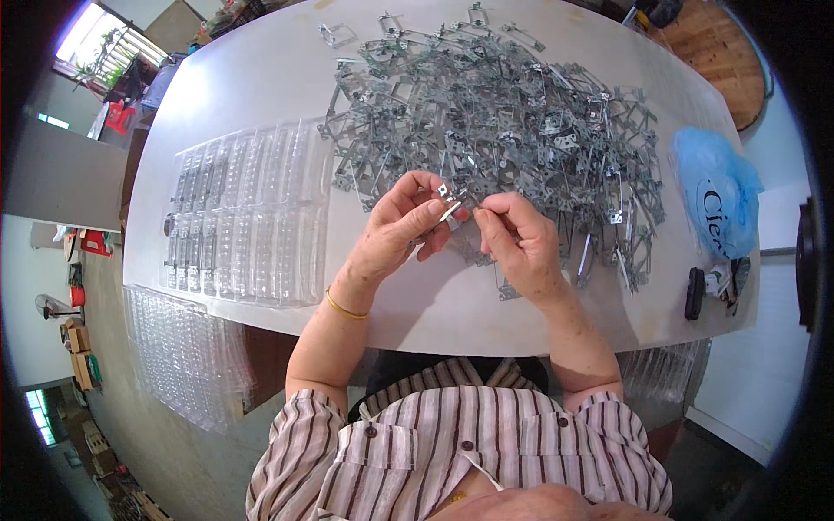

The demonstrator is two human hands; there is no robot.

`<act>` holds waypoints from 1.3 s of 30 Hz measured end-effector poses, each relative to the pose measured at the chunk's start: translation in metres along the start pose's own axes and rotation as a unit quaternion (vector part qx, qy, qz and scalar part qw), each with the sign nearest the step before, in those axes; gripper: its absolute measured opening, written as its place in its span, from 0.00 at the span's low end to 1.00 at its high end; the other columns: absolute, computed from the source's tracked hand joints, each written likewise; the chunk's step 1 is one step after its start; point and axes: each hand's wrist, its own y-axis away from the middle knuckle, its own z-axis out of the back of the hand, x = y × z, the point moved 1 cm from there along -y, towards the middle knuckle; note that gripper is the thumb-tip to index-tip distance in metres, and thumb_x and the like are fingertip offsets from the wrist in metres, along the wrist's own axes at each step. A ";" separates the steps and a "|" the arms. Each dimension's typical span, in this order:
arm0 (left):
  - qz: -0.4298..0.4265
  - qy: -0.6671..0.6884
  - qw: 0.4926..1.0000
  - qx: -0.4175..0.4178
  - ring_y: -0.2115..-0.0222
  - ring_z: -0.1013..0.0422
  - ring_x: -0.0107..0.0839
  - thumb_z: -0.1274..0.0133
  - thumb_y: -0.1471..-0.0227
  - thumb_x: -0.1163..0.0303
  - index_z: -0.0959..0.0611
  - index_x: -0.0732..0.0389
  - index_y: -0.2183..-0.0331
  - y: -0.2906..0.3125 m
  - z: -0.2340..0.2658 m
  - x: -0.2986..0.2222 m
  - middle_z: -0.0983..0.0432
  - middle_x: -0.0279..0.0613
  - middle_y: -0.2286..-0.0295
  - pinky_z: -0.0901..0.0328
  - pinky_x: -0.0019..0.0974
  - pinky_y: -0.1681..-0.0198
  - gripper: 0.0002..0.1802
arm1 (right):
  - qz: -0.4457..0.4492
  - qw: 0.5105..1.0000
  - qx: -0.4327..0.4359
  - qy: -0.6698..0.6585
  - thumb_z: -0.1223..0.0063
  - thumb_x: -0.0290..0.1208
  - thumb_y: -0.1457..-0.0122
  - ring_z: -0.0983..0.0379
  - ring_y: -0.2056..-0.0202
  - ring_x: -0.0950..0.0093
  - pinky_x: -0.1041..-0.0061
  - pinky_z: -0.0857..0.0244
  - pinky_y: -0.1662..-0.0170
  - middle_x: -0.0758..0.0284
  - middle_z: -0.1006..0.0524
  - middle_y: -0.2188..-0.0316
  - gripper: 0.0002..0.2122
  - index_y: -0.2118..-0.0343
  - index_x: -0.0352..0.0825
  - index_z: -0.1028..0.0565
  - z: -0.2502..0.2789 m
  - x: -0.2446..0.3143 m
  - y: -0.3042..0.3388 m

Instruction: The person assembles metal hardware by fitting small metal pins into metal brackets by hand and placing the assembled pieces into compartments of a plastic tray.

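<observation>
Metal bracket (450, 211) in left fingers (418, 222)

Bright barred window (97, 43), pale walls (35, 286), grey floor (152, 447), brown wooden tabletop (717, 65) upper right.

Piled metal brackets (504, 113) block the way ahead. Beyond the clear trays (261, 221), the tabletop (248, 91) leaves room.

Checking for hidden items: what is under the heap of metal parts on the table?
Pale tabletop shows through gaps at the edges of the metal heap; what lies beneath its dense middle is covered.
</observation>
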 end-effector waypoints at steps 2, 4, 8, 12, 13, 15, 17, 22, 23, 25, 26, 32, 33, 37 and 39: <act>0.001 -0.014 1.000 0.010 0.79 0.32 0.21 0.46 0.36 0.63 0.28 0.60 0.54 -0.001 0.000 0.000 0.21 0.46 0.63 0.42 0.23 0.83 0.15 | -0.003 1.000 0.000 -0.001 0.46 0.24 0.35 0.29 0.78 0.87 0.84 0.36 0.75 0.73 0.24 0.79 0.01 0.64 0.34 0.25 0.001 -0.001 0.001; 0.000 -0.020 1.000 0.009 0.79 0.32 0.21 0.46 0.36 0.63 0.28 0.60 0.54 -0.001 0.001 0.001 0.22 0.44 0.64 0.42 0.23 0.83 0.15 | -0.005 1.000 0.001 -0.003 0.45 0.24 0.35 0.30 0.78 0.88 0.84 0.37 0.76 0.74 0.25 0.79 0.01 0.64 0.34 0.25 0.002 -0.003 0.001; -0.012 -0.070 0.997 -0.007 0.80 0.36 0.17 0.46 0.36 0.66 0.27 0.60 0.52 0.000 0.002 0.002 0.20 0.44 0.64 0.45 0.21 0.82 0.14 | 0.009 1.000 -0.002 0.017 0.44 0.23 0.37 0.32 0.79 0.89 0.83 0.39 0.77 0.73 0.25 0.79 0.02 0.64 0.34 0.25 0.002 -0.006 0.001; -0.026 -0.119 0.992 -0.040 0.79 0.37 0.17 0.45 0.37 0.67 0.27 0.60 0.53 0.004 -0.001 0.001 0.23 0.38 0.68 0.45 0.21 0.80 0.14 | 0.035 0.997 -0.013 0.067 0.42 0.24 0.38 0.33 0.80 0.87 0.81 0.39 0.77 0.71 0.25 0.80 0.03 0.66 0.34 0.25 0.000 0.002 0.000; -0.029 -0.151 0.988 -0.018 0.79 0.38 0.16 0.44 0.38 0.68 0.27 0.61 0.53 0.003 0.000 0.003 0.25 0.35 0.70 0.45 0.22 0.80 0.15 | 0.035 0.997 -0.017 0.071 0.42 0.24 0.38 0.33 0.80 0.87 0.81 0.39 0.77 0.71 0.25 0.80 0.03 0.66 0.34 0.25 0.001 0.002 0.001; -0.034 -0.180 0.983 0.013 0.78 0.38 0.16 0.43 0.38 0.69 0.28 0.61 0.53 0.002 -0.001 0.003 0.27 0.32 0.72 0.45 0.22 0.79 0.15 | -0.001 0.996 -0.014 0.087 0.42 0.26 0.38 0.30 0.80 0.83 0.78 0.37 0.76 0.68 0.24 0.80 0.05 0.62 0.34 0.26 0.002 0.002 0.002; -0.007 -0.170 0.985 0.002 0.78 0.38 0.17 0.43 0.39 0.70 0.28 0.61 0.54 -0.001 -0.004 0.006 0.32 0.29 0.74 0.45 0.23 0.79 0.14 | -0.028 0.997 -0.026 0.073 0.41 0.27 0.38 0.28 0.79 0.81 0.77 0.35 0.75 0.67 0.24 0.79 0.07 0.60 0.34 0.27 0.003 0.001 0.002; 0.008 -0.203 0.979 -0.016 0.72 0.34 0.16 0.43 0.42 0.76 0.26 0.62 0.55 0.009 0.006 0.002 0.27 0.30 0.66 0.37 0.22 0.72 0.14 | -0.051 0.996 0.050 -0.058 0.44 0.31 0.36 0.26 0.77 0.78 0.73 0.33 0.73 0.66 0.23 0.80 0.10 0.56 0.33 0.29 -0.003 -0.008 -0.002; 0.011 -0.195 0.981 0.006 0.72 0.34 0.16 0.43 0.42 0.76 0.26 0.62 0.55 0.008 0.005 0.004 0.27 0.30 0.66 0.37 0.22 0.72 0.14 | -0.055 0.997 0.032 -0.044 0.44 0.31 0.36 0.26 0.77 0.78 0.73 0.33 0.73 0.66 0.23 0.80 0.10 0.56 0.33 0.29 0.002 -0.006 -0.003; 0.012 -0.197 0.980 -0.013 0.72 0.34 0.16 0.43 0.42 0.77 0.26 0.63 0.55 0.005 0.002 0.004 0.28 0.30 0.67 0.37 0.23 0.72 0.14 | -0.098 0.988 0.092 -0.076 0.45 0.32 0.35 0.28 0.78 0.79 0.74 0.35 0.74 0.68 0.24 0.80 0.09 0.57 0.33 0.28 0.009 0.002 -0.004; 0.016 -0.194 0.981 0.001 0.72 0.34 0.16 0.43 0.42 0.77 0.26 0.63 0.55 0.006 0.001 0.003 0.28 0.30 0.67 0.37 0.23 0.72 0.14 | -0.101 0.989 0.079 -0.070 0.45 0.32 0.35 0.28 0.78 0.79 0.74 0.35 0.74 0.68 0.24 0.80 0.09 0.57 0.33 0.28 0.012 0.003 -0.005; 0.034 -0.211 0.977 0.013 0.72 0.34 0.16 0.41 0.44 0.75 0.26 0.63 0.55 0.007 0.002 0.007 0.28 0.29 0.68 0.38 0.22 0.72 0.15 | -0.056 0.994 0.084 -0.051 0.44 0.33 0.34 0.34 0.76 0.87 0.81 0.39 0.73 0.75 0.26 0.79 0.08 0.64 0.34 0.24 0.018 -0.001 -0.005; 0.031 -0.222 0.974 0.025 0.73 0.35 0.16 0.40 0.44 0.75 0.26 0.63 0.55 0.007 0.004 0.008 0.29 0.29 0.69 0.38 0.22 0.72 0.16 | -0.057 0.993 0.087 -0.046 0.44 0.33 0.35 0.35 0.75 0.87 0.81 0.39 0.72 0.76 0.26 0.78 0.08 0.65 0.34 0.23 0.019 -0.001 -0.005; 0.019 -0.234 0.970 0.066 0.74 0.35 0.17 0.39 0.45 0.74 0.26 0.64 0.55 0.009 -0.010 0.010 0.28 0.28 0.71 0.40 0.21 0.72 0.17 | -0.049 0.988 0.038 -0.141 0.43 0.32 0.35 0.37 0.74 0.89 0.81 0.41 0.72 0.77 0.26 0.77 0.07 0.66 0.34 0.22 0.013 -0.008 -0.005; 0.029 -0.229 0.970 0.075 0.75 0.34 0.19 0.40 0.44 0.73 0.26 0.64 0.56 0.010 -0.006 0.008 0.26 0.32 0.71 0.40 0.22 0.73 0.16 | -0.039 0.988 0.011 -0.147 0.44 0.32 0.35 0.37 0.76 0.89 0.82 0.41 0.74 0.76 0.25 0.76 0.07 0.65 0.34 0.22 0.014 -0.011 -0.007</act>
